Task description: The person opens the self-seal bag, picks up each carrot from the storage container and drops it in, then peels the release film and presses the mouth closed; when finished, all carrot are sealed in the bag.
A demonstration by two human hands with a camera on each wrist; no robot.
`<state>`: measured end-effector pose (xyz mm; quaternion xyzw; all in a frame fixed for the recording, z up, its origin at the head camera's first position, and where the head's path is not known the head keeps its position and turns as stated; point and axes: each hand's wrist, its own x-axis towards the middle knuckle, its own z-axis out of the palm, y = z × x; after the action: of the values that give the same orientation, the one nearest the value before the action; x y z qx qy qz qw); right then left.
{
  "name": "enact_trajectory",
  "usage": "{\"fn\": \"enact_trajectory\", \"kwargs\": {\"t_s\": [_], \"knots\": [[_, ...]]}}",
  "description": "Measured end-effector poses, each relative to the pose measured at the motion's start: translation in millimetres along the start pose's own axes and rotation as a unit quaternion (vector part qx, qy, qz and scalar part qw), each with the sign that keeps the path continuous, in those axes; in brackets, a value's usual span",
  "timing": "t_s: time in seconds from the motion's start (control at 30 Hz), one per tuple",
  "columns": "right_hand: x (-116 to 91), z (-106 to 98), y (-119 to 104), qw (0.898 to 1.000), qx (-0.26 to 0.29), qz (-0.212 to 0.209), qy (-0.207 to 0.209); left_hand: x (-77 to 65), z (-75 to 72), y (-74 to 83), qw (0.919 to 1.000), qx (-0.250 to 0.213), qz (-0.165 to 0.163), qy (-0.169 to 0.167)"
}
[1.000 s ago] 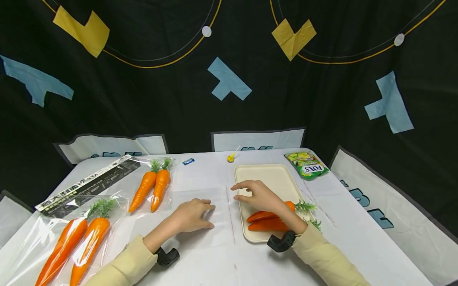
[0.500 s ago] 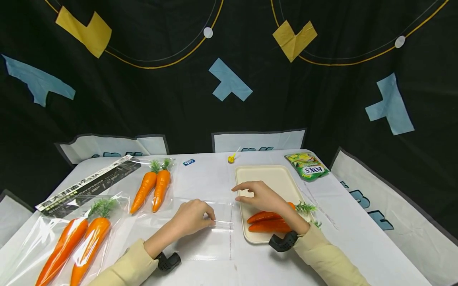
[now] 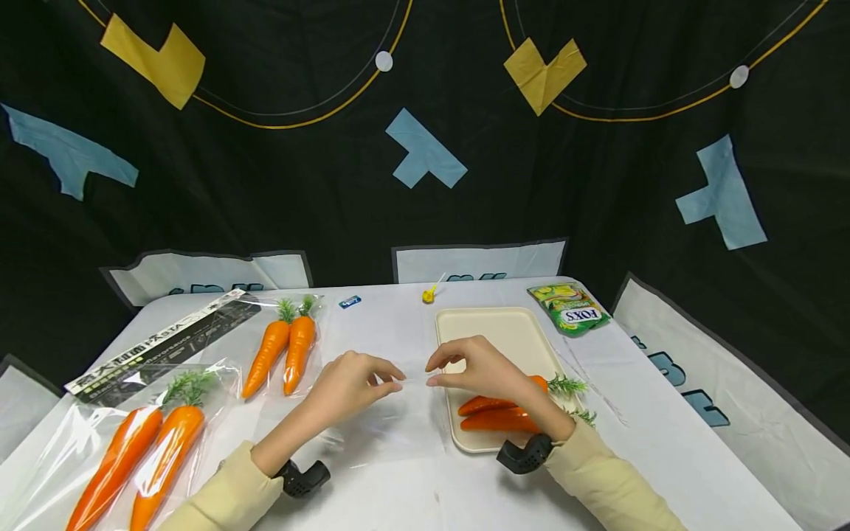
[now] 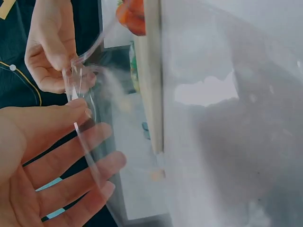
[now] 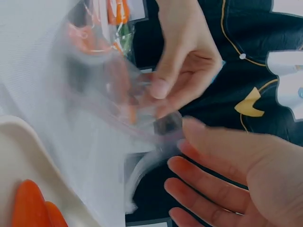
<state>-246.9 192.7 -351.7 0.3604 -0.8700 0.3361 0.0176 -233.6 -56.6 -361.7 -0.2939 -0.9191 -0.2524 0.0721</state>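
A clear plastic bag (image 3: 392,435) hangs between both hands over the white table. My left hand (image 3: 348,383) pinches its upper edge between thumb and index finger. Opposite it, my right hand (image 3: 481,365) holds the same edge by the fingertips, above the left rim of a cream tray (image 3: 491,332). In the left wrist view the bag's film (image 4: 97,165) runs past the other left fingers. The right wrist view has the bag (image 5: 94,85) blurred, with the right thumb and index finger at its edge. Two orange carrots (image 3: 499,420) lie in the tray, partly hidden by the right forearm.
At the left lie two clear bags, each with two carrots (image 3: 166,457), beside a black-and-white printed package (image 3: 166,346). A green FOX'S packet (image 3: 569,306), a yellow lollipop (image 3: 428,294) and a small blue wrapped piece (image 3: 350,301) lie towards the back.
My left hand has lifted the bag's edge off the table and brought it up to the right hand. The right fingertips have closed onto that edge; the right arm has barely moved.
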Motion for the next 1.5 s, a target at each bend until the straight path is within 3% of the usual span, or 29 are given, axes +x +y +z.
{"fn": "enact_trajectory", "kwargs": {"t_s": [0.27, 0.43, 0.73, 1.0, 1.23, 1.5], "knots": [[-2.3, -5.4, -8.8, 0.998, -0.02, -0.029, 0.047, -0.6, -9.3, 5.0, 0.9984, -0.028, 0.029, 0.04], [-4.0, -11.5, -14.2, 0.998, -0.023, -0.021, 0.056, 0.3, -17.0, 7.9, 0.9962, -0.037, 0.05, 0.062], [-8.0, -20.6, -19.7, 0.997, -0.027, -0.011, 0.066, 0.2, -34.0, 19.8, 0.9938, -0.055, 0.048, 0.084], [-14.8, -29.0, -19.7, 0.997, -0.025, -0.004, 0.074, 1.7, -48.6, 31.0, 0.9874, -0.077, 0.081, 0.112], [-16.0, -30.1, -20.7, 0.995, -0.014, -0.006, 0.094, 5.8, -64.1, 38.9, 0.984, -0.078, 0.117, 0.109], [-5.6, -14.5, -20.9, 0.989, 0.016, -0.019, 0.149, 15.1, -89.6, 38.1, 0.9873, -0.014, 0.139, 0.076]]}}
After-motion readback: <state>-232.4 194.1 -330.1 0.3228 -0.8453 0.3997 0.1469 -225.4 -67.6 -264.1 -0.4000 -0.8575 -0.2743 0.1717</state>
